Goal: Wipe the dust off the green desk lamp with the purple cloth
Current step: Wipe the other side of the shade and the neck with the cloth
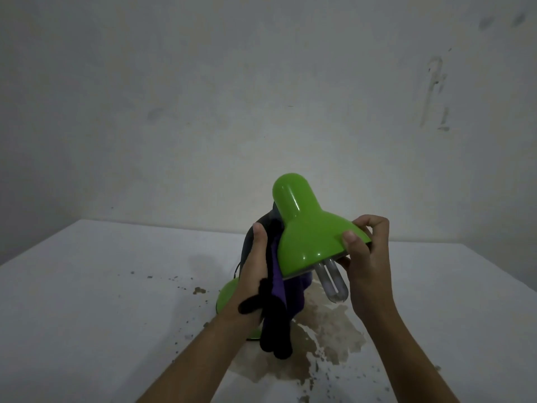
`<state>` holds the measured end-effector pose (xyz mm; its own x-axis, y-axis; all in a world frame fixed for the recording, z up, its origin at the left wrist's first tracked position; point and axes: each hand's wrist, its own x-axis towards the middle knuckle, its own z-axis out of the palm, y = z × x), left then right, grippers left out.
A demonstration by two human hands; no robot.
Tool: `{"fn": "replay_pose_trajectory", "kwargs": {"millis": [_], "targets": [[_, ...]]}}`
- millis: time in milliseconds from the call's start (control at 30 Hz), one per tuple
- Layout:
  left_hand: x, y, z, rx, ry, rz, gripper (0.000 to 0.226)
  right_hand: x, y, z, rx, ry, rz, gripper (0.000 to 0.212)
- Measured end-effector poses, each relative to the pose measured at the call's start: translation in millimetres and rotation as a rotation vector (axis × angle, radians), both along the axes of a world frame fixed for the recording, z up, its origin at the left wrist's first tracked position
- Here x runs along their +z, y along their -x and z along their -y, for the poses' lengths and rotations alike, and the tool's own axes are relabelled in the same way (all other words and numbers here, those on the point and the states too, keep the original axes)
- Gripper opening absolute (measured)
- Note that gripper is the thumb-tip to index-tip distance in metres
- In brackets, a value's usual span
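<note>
The green desk lamp stands on the white table, its glossy shade tilted toward me with a coiled bulb sticking out below. Its round green base shows behind my left wrist. My right hand grips the shade's rim at the right, thumb on top. My left hand holds the purple cloth pressed against the shade's left side and neck. The cloth hangs down dark below my hand, hiding the lamp's stem.
The white table carries a brown stain and dark specks in front of the lamp. A bare, marked wall rises right behind the table's far edge.
</note>
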<state>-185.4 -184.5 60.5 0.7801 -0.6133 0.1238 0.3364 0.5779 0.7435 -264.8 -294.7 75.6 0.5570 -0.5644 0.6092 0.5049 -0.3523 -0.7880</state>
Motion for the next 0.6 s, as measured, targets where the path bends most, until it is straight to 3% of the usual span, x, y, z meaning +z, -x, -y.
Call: {"fn": "replay_pose_trajectory", "kwargs": {"millis": [100,333,400,533,600], "targets": [[3.0,-5.9,2.2,0.097,0.009,0.002,0.046,0.4,0.3,-0.3,0.002,0.002,-0.006,0.043],[11.1,16.2,-9.1,-0.004,-0.126,-0.195,0.045,1.1,-0.7,-0.2,-0.006,0.017,-0.017,0.042],[8.4,28.9,-10.7,0.065,-0.118,-0.206,0.040,0.8,-1.1,-0.3,-0.008,0.011,-0.009,0.042],[-4.8,57.1,-13.5,0.519,-0.297,0.289,0.046,-0.5,0.2,-1.2,-0.007,0.007,-0.004,0.042],[-10.2,63.2,-13.7,0.611,-0.287,0.544,0.050,-1.2,1.3,-2.2,0.001,0.011,-0.008,0.042]]}}
